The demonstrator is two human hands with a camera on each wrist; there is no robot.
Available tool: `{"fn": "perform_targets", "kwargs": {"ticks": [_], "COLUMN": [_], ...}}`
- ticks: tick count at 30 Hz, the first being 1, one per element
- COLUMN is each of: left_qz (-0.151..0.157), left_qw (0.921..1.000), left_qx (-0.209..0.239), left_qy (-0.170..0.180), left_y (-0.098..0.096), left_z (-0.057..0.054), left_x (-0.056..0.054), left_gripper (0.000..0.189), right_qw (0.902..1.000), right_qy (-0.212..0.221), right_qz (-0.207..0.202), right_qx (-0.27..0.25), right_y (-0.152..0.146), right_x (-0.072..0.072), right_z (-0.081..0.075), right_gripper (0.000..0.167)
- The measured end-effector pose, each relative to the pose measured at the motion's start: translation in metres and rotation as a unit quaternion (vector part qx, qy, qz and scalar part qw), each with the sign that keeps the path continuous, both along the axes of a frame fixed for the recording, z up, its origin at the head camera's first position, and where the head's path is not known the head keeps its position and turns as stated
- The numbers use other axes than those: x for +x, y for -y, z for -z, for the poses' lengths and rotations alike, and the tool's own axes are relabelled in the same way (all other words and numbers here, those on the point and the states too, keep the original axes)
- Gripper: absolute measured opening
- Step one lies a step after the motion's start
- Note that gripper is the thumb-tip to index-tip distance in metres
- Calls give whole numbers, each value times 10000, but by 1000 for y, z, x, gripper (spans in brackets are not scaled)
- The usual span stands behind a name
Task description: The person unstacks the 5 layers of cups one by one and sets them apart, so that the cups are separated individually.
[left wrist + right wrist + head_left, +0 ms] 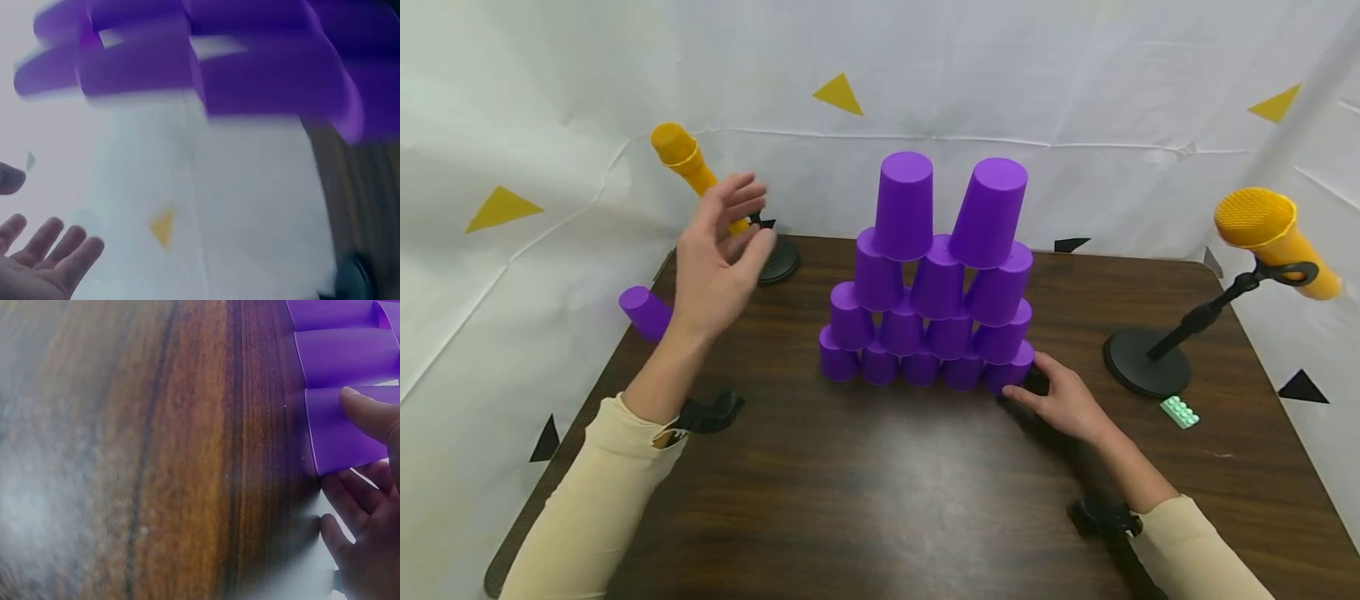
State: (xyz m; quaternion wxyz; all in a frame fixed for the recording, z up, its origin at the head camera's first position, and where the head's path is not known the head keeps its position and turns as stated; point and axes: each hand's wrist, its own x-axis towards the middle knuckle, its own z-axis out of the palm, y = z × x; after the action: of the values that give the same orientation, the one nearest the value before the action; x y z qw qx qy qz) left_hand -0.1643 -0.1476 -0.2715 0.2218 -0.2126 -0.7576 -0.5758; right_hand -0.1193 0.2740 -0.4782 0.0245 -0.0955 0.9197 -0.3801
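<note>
Upside-down purple cups are stacked in a pyramid on the brown table in the head view. Two top cups point(904, 204) stand apart on a row of three, above two longer rows. My right hand point(1067, 404) holds the bottom row's right-end cup point(1013, 372). In the right wrist view the thumb point(369, 415) lies on that cup's side, with fingers around its far side. My left hand point(715, 267) is raised in the air left of the stack, fingers loosely bent and holding nothing. A single purple cup point(643, 312) is partly hidden behind the left forearm.
A yellow microphone on a black stand point(781, 260) is partly behind the left hand. Another yellow microphone point(1262, 225) stands at the right on its black base point(1144, 363). A mint-green toy brick point(1180, 412) lies beside it. White sheeting point(1000, 75) surrounds the table's back and sides.
</note>
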Motion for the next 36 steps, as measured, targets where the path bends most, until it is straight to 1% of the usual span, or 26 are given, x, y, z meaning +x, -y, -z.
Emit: {"fn": "perform_targets", "kwargs": {"ticks": [2, 4, 5, 8, 10, 14, 19, 25, 31, 34, 36], "left_qz": [449, 751, 839, 977, 1017, 1119, 1259, 1321, 1255, 1202, 1112], "left_qw": [9988, 9966, 9955, 9933, 9925, 9918, 9907, 9903, 9910, 9916, 9930], "left_qx": [-164, -314, -408, -597, -652, -585, -457, -368, -431, -407, -348], "left_qy": [54, 132, 148, 164, 166, 213, 249, 219, 183, 236, 205], "left_y": [-19, -36, -44, -63, -72, -86, -93, -94, -93, -89, -83], "left_z": [-9, -16, -19, -26, -28, -29, -27, -24, -24, -25, -26], "left_x": [5, 8, 8, 8, 7, 3, -3, -8, -7, -4, -3], "left_gripper": [51, 54, 55, 60, 63, 69, 71, 68, 65, 64, 64], "right_qw": [10000, 10000, 10000, 10000, 10000, 10000, 9999, 10000, 9999, 9999, 10000], "right_qy": [14, 35, 48, 53, 44, 65, 86, 4, 43, 61, 46], "right_qz": [-7, 2, 4, 24, 37, 46, 56, 43, 69, 62, 57], "right_qx": [-3, -11, -5, 26, 48, 60, 19, 18, 64, 57, 36], "right_y": [0, 0, 0, 0, 0, 0, 0, 0, -2, -2, -1], "right_x": [0, 0, 0, 0, 0, 0, 0, 0, 0, 0, -1], "right_z": [0, -1, -1, -2, -2, -2, -1, -1, 2, 2, 2], "right_gripper": [65, 66, 66, 66, 65, 66, 66, 64, 65, 66, 65]}}
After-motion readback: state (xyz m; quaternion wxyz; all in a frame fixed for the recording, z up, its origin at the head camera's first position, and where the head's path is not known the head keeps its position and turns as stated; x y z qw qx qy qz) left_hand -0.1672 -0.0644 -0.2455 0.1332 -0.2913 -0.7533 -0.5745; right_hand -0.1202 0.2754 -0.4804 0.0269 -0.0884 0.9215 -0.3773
